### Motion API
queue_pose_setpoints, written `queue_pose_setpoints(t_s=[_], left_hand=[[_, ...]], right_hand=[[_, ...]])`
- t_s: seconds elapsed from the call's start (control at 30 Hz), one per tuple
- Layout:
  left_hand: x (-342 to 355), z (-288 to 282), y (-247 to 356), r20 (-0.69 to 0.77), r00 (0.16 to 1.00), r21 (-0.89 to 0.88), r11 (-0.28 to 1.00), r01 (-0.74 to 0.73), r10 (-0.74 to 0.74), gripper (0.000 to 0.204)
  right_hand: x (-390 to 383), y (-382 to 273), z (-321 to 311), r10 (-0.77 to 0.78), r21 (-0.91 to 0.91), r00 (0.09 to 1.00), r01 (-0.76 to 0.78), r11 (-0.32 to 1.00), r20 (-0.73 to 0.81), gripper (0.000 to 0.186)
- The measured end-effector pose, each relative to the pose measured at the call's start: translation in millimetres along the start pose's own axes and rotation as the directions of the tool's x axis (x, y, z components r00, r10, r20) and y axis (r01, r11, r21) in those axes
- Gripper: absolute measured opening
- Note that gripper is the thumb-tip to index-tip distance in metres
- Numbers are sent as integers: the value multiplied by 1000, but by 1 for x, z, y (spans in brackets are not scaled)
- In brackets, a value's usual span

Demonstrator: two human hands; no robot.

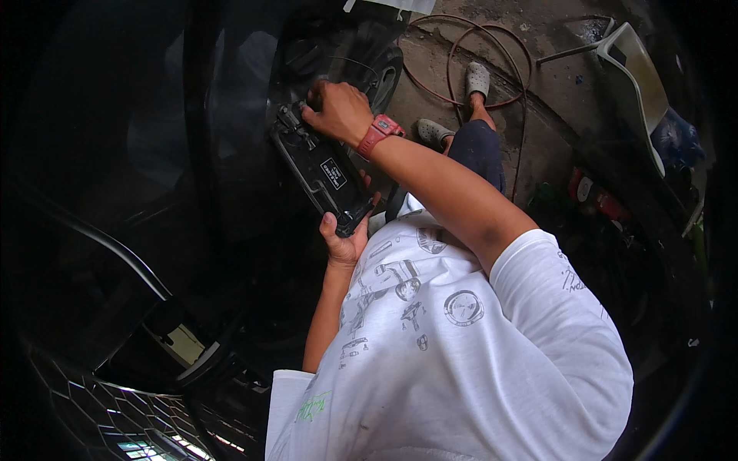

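A black fuel filler door [319, 170] with a hinge at its far end and a small printed label on its inner face lies in front of me, beside the glossy black car body [115, 123]. My left hand [347, 240] grips its near end, thumb on one edge and fingertips showing past the other. Above the door's far end, my right hand [342, 111] is closed, its fingers curled at the hinge [292, 121]. Whatever those fingers pinch is hidden from view. A red watch [380, 132] sits on the right wrist.
A reddish hose [496, 29] loops over the concrete floor [550, 96] around my feet. To the far right stands a pale chair [638, 84], with a blue plastic bag [676, 140] beside it. A red object [598, 196] lies on the ground at right.
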State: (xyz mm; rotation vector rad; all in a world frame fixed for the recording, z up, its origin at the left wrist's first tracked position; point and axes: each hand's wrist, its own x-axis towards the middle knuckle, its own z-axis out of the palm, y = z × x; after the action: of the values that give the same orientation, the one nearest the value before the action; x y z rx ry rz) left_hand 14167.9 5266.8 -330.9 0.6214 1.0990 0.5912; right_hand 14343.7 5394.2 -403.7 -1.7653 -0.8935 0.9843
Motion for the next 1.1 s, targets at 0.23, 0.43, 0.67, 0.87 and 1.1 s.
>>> queue_pose_setpoints(t_s=[0.23,0.43,0.67,0.87,1.1], left_hand=[[5,1,0,-5,1000,9,1000,-3,3,112],[7,0,-1,0,1000,6,1000,-8,8,112],[7,0,0,4,1000,7,1000,-6,6,110],[6,1,0,1,1000,10,1000,-9,9,110],[7,0,0,-6,1000,-1,1000,-12,12,111]], right_hand=[[4,1,1,-24,28,1000,24,999,6,30],[7,2,1,-29,-2,999,29,1000,-18,31],[9,4,1,-56,-11,998,56,998,10,31],[8,3,1,-56,-13,998,56,998,13,32],[9,5,3,-57,3,998,57,998,37,31]])
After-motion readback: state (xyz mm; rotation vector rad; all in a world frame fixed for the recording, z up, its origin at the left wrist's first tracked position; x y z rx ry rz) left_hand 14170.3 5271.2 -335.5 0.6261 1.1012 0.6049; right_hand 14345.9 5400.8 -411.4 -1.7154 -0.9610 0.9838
